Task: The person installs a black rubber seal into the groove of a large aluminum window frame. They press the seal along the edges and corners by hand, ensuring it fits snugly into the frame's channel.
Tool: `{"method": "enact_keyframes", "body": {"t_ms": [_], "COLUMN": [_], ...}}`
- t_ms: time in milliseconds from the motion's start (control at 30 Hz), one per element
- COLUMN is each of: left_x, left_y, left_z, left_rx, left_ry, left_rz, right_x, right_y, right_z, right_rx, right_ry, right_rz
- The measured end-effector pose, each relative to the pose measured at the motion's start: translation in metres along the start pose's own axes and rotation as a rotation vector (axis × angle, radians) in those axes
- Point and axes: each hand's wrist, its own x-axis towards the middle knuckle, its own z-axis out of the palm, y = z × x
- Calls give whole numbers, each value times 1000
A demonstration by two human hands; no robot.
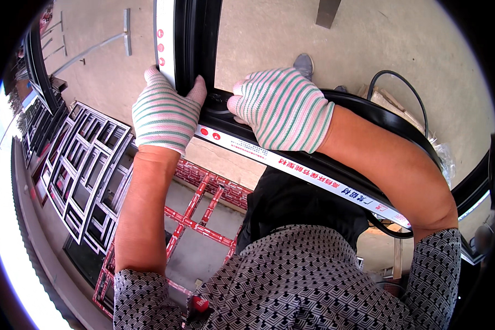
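A black window frame (196, 38) with white printed protective film (308, 175) on its outer faces lies before me, one corner between my hands. My left hand (165, 113), in a striped knit glove, wraps round the side bar just at that corner, thumb on the inner side. At the inside of the corner, my right hand (285, 110), gloved alike, is closed with its fingertips pressed down on a black rubber strip (388, 114). This strip bows out behind my right forearm along the lower bar. The fingertips' exact hold is partly hidden.
Stacked grey frames (88, 170) lean at the left. Below them, red-filmed frames (190, 223) lie near my body. A thin black loop (423, 104) rises beside cardboard (393, 104) at the right. A grey shoe (303, 65) shows beyond the frame, and a dark post (328, 14) stands farther off.
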Motion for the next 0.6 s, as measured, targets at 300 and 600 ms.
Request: {"method": "enact_keyframes", "body": {"t_ms": [300,600], "left_x": [-20,-56], "left_y": [-24,-22], "left_z": [1,1], "left_rx": [-667,-53], "left_ry": [94,43], "left_rz": [231,910], "right_x": [-1,-8], "right_y": [-2,2], "right_z": [-1,8], "right_rx": [60,-93], "right_ry": [-12,76], "right_rz": [63,-40]}}
